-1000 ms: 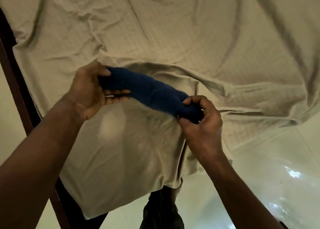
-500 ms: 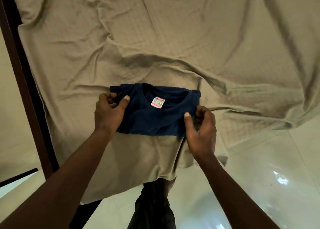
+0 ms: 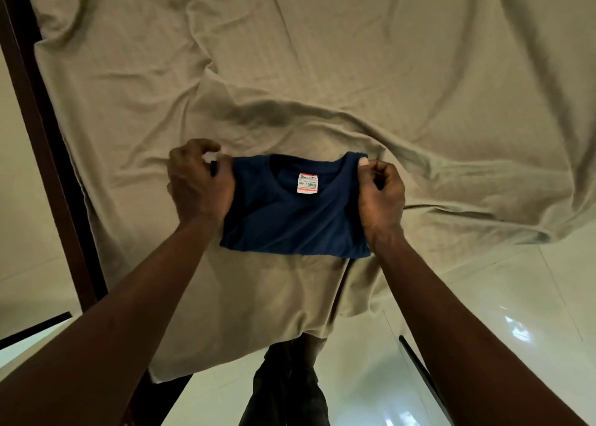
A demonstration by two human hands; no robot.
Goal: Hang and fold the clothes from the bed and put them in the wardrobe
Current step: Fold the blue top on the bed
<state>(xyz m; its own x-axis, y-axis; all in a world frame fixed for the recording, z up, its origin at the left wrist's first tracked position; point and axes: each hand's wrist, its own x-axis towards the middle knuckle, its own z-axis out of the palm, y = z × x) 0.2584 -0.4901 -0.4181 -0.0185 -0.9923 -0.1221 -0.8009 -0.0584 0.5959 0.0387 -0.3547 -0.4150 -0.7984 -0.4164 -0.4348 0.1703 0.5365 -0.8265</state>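
Nearest, the person's dark trousers [image 3: 287, 390] stand on a glossy pale tiled floor [image 3: 483, 312], against the bed's near edge. Just past that edge the folded navy T-shirt [image 3: 290, 229] lies flat on the beige sheet [image 3: 322, 70]. Its long axis runs left to right, its near fold is free, and its neckline with the white label [image 3: 307, 183] is on the far side. The 2 hands sit at its 2 far corners, equally close. The left hand [image 3: 200, 187] curls its fingers round the far left corner; the right hand [image 3: 382, 196] pinches the far right corner between thumb and curled fingers. So the shirt's body lies nearward of the fingers and between them. I judge that any further fold would carry those corners toward the near fold. Beyond, the sheet runs rumpled, with a dark wooden bed frame [image 3: 42, 135] along the left. No wardrobe is in view.
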